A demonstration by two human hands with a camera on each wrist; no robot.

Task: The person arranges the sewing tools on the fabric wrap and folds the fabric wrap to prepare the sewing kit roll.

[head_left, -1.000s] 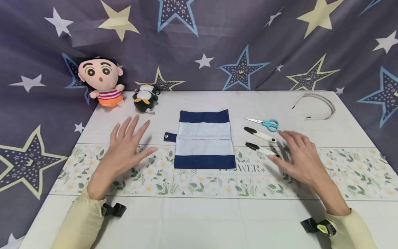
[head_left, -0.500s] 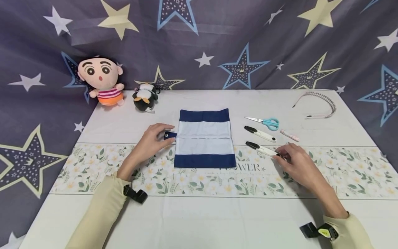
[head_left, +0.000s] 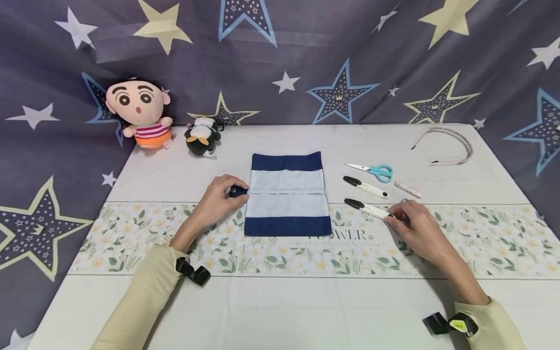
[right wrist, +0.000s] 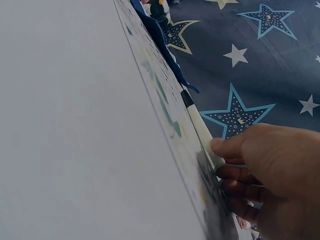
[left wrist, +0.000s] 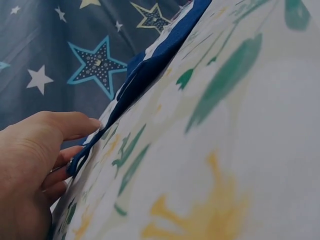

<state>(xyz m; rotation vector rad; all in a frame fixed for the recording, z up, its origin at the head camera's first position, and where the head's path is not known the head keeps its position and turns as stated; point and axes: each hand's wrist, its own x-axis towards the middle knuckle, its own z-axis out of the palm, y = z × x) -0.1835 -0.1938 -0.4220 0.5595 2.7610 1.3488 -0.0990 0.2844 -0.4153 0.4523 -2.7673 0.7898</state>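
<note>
A navy and pale-blue cloth case (head_left: 286, 181) lies spread flat at the middle of the table, a snap tab (head_left: 236, 191) at its left edge. My left hand (head_left: 217, 195) holds the case there, thumb and fingers on either side of the tab; in the left wrist view the thumb (left wrist: 75, 125) touches the cloth edge. My right hand (head_left: 413, 221) pinches the back end of the nearer white marker pen (head_left: 368, 209), whose black cap points left. That pen still lies low over the table. The right fingertips are partly hidden in the head view.
Behind the held pen lie another white marker pen (head_left: 365, 187), blue-handled scissors (head_left: 371, 171) and a small pink stick-like item (head_left: 408, 189). A headband (head_left: 455, 141) is at the back right. A doll (head_left: 142, 112) and a penguin plush (head_left: 202, 137) sit at the back left.
My left hand has moved right from open above the table to the tab of the case. My right hand has come down and nearer, onto the pen's end, uncovering the pink item.
</note>
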